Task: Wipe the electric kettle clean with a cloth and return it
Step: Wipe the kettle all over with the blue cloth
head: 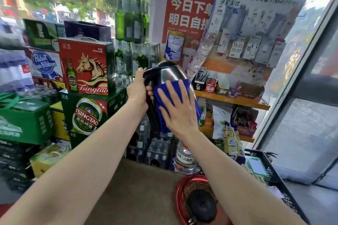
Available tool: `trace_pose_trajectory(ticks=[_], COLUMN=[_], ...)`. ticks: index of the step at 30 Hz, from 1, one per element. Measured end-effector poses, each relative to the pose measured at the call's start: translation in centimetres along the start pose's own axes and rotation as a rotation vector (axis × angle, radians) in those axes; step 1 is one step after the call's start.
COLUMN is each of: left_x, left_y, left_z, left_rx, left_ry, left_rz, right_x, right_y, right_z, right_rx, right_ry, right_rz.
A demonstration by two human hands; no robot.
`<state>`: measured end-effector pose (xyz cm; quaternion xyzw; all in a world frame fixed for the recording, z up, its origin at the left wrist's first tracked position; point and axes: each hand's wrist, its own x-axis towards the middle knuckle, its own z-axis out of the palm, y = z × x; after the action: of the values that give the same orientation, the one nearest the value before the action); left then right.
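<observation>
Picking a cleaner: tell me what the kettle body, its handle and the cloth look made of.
Kettle body: polished metal, likely stainless steel, with mirror-like reflections. Handle: black, probably plastic, smooth with a dull sheen. Cloth: blue soft fabric, matte, possibly microfibre; weave unclear.

"Tsingtao" on red carton (87, 67); "TSINGTAO" on green carton (91, 113); "Pabst Blue Ribbon" on white box (44, 65)

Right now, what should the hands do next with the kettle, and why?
Probably slide the right hand and blue cloth up the kettle, since the cloth covers only the lower side and the shiny top is bare. The left hand holds the handle in mid-air, above the black base.
</observation>
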<state>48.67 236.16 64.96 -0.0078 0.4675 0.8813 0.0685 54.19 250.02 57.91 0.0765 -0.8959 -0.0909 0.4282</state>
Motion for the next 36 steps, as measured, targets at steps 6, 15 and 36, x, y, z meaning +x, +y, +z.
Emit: trace_pose_trajectory(ticks=[6, 15, 36], left_x=[-0.5, -0.5, -1.2], left_y=[-1.0, -1.3, -1.5], left_z=[-0.1, -0.6, 1.0], left_rx=[0.062, 0.029, -0.098], left_ry=[-0.054, -0.035, -0.113], left_rz=[-0.012, -0.042, -0.135], right_x=[5.5, 3.7, -0.5], right_y=[2.6, 0.9, 1.7], right_z=[-2.1, -1.5, -3.1], right_rx=[0.428, 0.215, 0.002], right_ry=[0.053, -0.030, 0.038], right_rz=[0.393, 0.257, 0.173])
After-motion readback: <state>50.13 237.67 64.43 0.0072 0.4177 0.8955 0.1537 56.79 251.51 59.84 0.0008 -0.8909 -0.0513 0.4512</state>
